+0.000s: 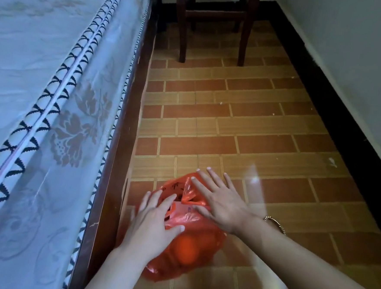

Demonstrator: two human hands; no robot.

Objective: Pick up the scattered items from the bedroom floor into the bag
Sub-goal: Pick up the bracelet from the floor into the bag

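Two hands are spreading over a red plastic bag (185, 241) lying on the tiled floor (254, 126) at the lower centre of the frame, just beside the wooden bed frame (118, 162). The left hand (154, 223) is resting flat on the bag's near-left side, fingers straight and slightly apart, thumb reaching across the film. The right hand (217, 202) is lying over the bag's upper right edge, fingers fanned wide and straight, gripping nothing. A pale card or packet (185, 208) is showing between the two hands at the bag's mouth, and a rounded orange shape (187, 245) is bulging through the film lower down; what either one is cannot be told.

By the look of it, the bag is thin, soft and crinkly, likely light and slippery, and liable to sag or spill if lifted by its body. Taking hold at the bunched handles or mouth edge near the right hand's fingers seems the safest grip.

A gold bracelet (275, 224) is circling the right wrist. Outward, a mattress (42, 89) with black zigzag piping is filling the left of the frame, dark chair legs (184, 31) are standing at the upper centre, and a black skirting strip (336, 105) is running along the wall on the right. No loose items are showing on the visible floor.
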